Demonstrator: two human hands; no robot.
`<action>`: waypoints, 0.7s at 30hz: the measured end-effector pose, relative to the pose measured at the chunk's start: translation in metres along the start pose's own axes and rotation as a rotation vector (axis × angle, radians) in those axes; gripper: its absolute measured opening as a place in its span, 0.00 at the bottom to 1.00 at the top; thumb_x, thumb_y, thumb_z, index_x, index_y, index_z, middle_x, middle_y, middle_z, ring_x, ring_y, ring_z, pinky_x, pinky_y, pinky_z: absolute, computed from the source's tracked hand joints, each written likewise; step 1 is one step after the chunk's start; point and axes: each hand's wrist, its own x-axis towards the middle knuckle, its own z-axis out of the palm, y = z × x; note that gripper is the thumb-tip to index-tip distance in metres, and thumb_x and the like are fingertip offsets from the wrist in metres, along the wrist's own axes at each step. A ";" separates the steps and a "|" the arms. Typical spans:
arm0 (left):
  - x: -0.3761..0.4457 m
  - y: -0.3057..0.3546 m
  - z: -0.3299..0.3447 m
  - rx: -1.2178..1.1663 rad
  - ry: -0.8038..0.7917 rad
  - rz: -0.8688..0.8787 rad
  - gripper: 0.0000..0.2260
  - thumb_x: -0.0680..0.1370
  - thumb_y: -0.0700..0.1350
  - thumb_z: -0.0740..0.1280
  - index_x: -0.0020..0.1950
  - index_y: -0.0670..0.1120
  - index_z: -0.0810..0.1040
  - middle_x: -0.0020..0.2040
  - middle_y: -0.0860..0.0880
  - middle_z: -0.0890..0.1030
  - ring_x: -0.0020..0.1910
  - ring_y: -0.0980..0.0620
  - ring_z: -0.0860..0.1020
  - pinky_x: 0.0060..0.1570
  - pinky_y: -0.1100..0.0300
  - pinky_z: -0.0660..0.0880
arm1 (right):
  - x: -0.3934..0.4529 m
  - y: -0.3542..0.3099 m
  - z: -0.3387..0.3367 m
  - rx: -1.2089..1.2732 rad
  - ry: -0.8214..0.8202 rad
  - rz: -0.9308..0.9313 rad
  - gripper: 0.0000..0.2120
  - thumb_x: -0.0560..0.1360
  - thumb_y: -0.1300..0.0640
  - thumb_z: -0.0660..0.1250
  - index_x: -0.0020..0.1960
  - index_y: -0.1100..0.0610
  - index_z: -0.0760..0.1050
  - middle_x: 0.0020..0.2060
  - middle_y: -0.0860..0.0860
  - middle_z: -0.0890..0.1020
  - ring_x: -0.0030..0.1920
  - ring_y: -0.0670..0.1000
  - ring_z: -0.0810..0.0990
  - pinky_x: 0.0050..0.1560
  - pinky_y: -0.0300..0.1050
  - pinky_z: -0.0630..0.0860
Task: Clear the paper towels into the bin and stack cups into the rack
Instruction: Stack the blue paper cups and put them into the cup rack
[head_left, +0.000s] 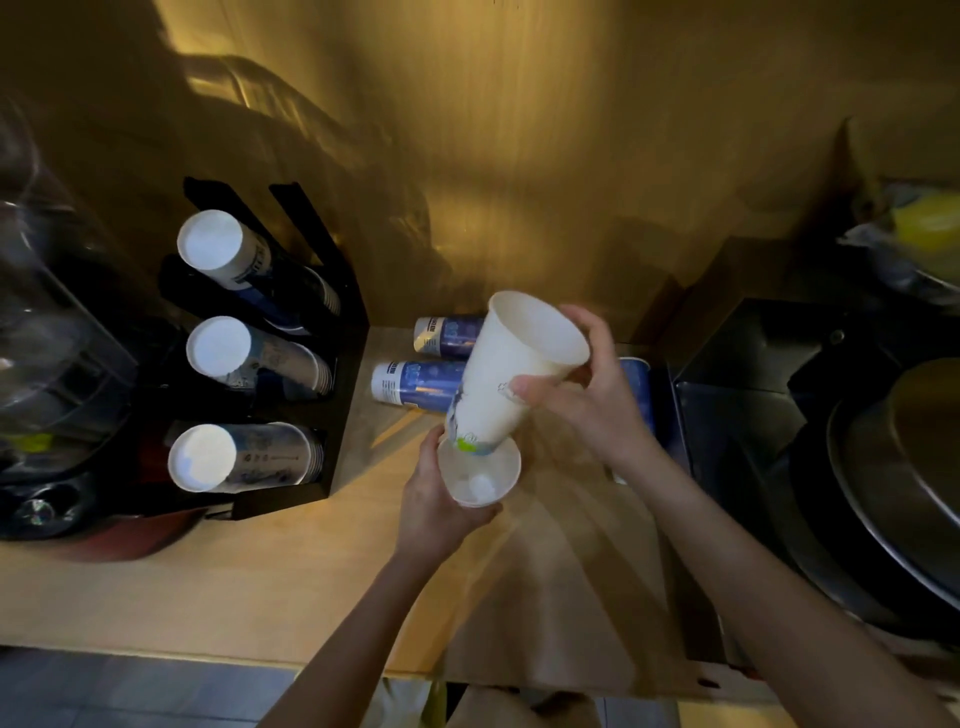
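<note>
Cups: two held, two lying.

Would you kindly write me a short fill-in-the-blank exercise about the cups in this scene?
1. The black rack holds ___ rows of stacked cups.
2. The right hand holds a white cup with its opening facing ___.
3. The left hand holds a ___ cup.

Missing words: three; up; second

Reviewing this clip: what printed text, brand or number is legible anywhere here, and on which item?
No text can be read.
Blue cups lying on the counter: printed band near the rim, too blurred.
Cup stacks in the black rack: small print, too blurred.
White cup in the right hand: graphic only, no legible words.
</note>
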 end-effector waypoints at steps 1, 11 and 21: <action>0.000 0.000 0.000 -0.015 0.003 -0.005 0.47 0.58 0.42 0.80 0.71 0.46 0.59 0.62 0.49 0.75 0.60 0.47 0.74 0.52 0.61 0.71 | -0.005 0.003 0.004 -0.053 -0.024 -0.005 0.40 0.59 0.56 0.79 0.64 0.47 0.61 0.54 0.36 0.71 0.54 0.37 0.73 0.47 0.26 0.74; 0.001 0.002 -0.001 -0.018 0.014 -0.055 0.43 0.59 0.47 0.80 0.68 0.46 0.63 0.63 0.47 0.75 0.61 0.47 0.75 0.50 0.63 0.67 | -0.039 0.059 0.029 -0.714 -0.214 -0.037 0.44 0.60 0.43 0.75 0.70 0.49 0.58 0.68 0.49 0.68 0.67 0.48 0.65 0.67 0.50 0.68; 0.017 0.004 -0.008 0.049 -0.094 0.028 0.40 0.58 0.47 0.81 0.65 0.46 0.66 0.59 0.50 0.76 0.56 0.52 0.75 0.49 0.62 0.68 | -0.043 0.071 0.033 -0.572 -0.132 0.117 0.43 0.58 0.41 0.76 0.68 0.47 0.62 0.64 0.47 0.74 0.62 0.47 0.72 0.62 0.46 0.73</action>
